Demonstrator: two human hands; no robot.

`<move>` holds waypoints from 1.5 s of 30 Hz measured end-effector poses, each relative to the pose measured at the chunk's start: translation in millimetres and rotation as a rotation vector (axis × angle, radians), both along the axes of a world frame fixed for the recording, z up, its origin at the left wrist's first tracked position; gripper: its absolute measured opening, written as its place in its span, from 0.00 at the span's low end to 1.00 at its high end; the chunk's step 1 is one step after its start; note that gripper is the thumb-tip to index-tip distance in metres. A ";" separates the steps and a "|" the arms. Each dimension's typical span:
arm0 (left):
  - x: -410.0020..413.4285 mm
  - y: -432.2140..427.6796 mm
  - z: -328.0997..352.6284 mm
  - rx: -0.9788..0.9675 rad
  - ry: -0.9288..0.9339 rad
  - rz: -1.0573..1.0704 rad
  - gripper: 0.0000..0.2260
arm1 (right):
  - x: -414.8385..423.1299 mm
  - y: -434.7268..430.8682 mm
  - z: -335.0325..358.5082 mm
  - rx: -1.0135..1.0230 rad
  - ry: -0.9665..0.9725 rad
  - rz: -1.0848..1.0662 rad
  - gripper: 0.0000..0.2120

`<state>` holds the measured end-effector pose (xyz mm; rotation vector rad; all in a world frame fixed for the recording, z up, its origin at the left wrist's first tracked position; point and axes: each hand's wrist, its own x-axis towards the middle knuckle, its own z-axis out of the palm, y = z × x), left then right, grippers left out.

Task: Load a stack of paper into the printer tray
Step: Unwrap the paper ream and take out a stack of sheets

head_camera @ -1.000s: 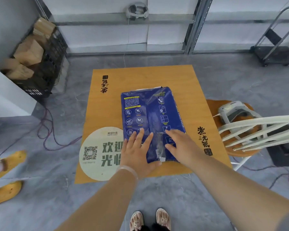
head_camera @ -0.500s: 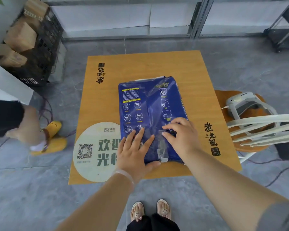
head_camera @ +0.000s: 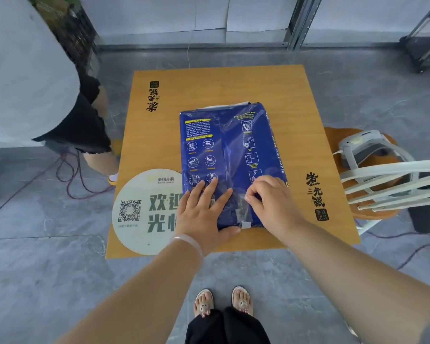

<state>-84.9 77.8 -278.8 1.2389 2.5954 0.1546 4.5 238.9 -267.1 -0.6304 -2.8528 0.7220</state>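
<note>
Closest of all, below the hands, are two feet in sandals (head_camera: 222, 301) standing on a grey floor (head_camera: 60, 281). Just past them is a yellow wooden desk (head_camera: 209, 83) with black writing printed on it. A round white sticker (head_camera: 144, 212) with a square code sits on the desk, right beside the left hand (head_camera: 204, 217).

The left hand lies flat with its fingers spread, pressing down on the near end of the pack of paper (head_camera: 231, 155). It holds nothing. A pale band goes round its wrist. The right hand (head_camera: 271, 202) is curled, and its fingertips pinch a bit of the clear shiny wrap at the near end of the pack.

The pack of paper lies flat on the desk, starting under both hands and reaching away from them. Its wrap is dark blue, with yellow and white writing and small white pictures. A little white paper peeks out at the far end.

To the right of the right hand is a white chair (head_camera: 392, 184) with a grey gadget (head_camera: 368, 147) on its seat. To the left of the left hand stands another person (head_camera: 35, 90). Beyond the desk are the grey floor, a thin wire, a pale wall and metal posts.
</note>
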 end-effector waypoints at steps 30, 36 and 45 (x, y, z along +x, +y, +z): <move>3.9 -2.8 2.8 -0.058 -0.040 -0.015 0.41 | 47.3 -27.4 13.0 0.119 -0.042 0.100 0.25; 3.6 -1.8 5.8 -0.063 -0.029 -0.010 0.37 | 26.1 -27.3 -5.8 0.226 -0.308 0.191 0.36; -2.5 -8.9 24.1 0.140 -0.092 -0.061 0.31 | 24.9 -5.9 30.9 0.063 -0.128 0.191 0.27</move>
